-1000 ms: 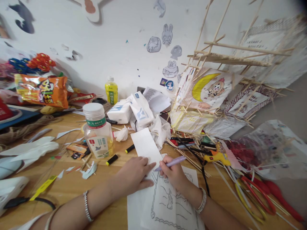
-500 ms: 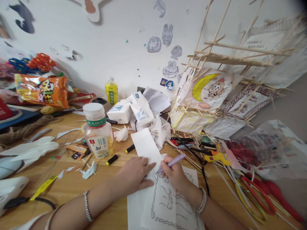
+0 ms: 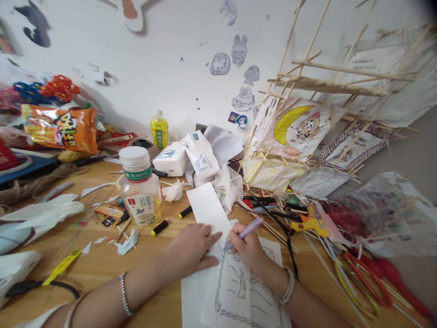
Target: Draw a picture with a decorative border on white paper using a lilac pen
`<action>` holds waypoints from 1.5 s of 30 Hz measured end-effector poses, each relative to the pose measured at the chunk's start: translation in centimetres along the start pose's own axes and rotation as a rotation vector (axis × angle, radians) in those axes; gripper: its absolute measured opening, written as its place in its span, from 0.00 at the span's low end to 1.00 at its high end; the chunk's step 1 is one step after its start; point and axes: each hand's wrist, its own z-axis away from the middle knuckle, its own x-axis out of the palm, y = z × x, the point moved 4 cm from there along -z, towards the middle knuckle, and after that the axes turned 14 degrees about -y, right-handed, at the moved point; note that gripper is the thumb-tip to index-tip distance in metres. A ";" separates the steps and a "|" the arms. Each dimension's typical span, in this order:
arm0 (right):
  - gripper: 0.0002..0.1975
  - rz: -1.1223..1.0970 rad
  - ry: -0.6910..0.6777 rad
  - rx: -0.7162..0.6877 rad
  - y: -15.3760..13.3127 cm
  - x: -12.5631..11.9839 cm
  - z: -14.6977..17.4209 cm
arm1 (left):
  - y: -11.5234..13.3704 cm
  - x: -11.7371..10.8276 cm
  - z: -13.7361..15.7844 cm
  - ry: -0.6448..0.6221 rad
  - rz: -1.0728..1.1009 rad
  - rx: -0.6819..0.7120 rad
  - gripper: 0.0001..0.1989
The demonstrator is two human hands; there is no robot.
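Observation:
A light purple pen (image 3: 251,226) is pinched in my right hand (image 3: 248,248), its tip down at the drawn border on a white sheet of paper (image 3: 235,282). Wavy border lines and small figures in dark line show on that sheet. My left hand (image 3: 195,248) lies flat on the paper's left side, fingers apart, holding nothing. Beneath it, a blank white strip (image 3: 206,202) reaches away towards the wall. More drawn paper (image 3: 269,291) shows to the right, partly covered by my right hand and wrist.
Left of the papers stand a clear bottle with a white lid (image 3: 139,187) and a black marker cap (image 3: 159,228). Tissue packs (image 3: 201,157) lie behind. At right are a stick frame with drawings (image 3: 293,127), a yellow glue gun (image 3: 309,223) and red-handled scissors (image 3: 367,278).
The pen and my right fingers have shifted very slightly along the border line. My left hand and the papers stay in place.

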 end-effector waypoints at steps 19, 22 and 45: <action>0.13 -0.081 0.031 0.053 -0.1 -0.3 -0.1 | -0.1 0.1 -0.1 0.009 0.012 0.009 0.26; 0.14 -0.099 0.006 0.068 -0.5 -0.6 -0.4 | 0.0 0.1 -0.2 0.014 0.007 0.007 0.25; 0.14 -0.052 0.006 -0.022 -0.2 -0.4 -0.6 | 0.4 -0.7 0.0 -0.039 -0.009 -0.044 0.24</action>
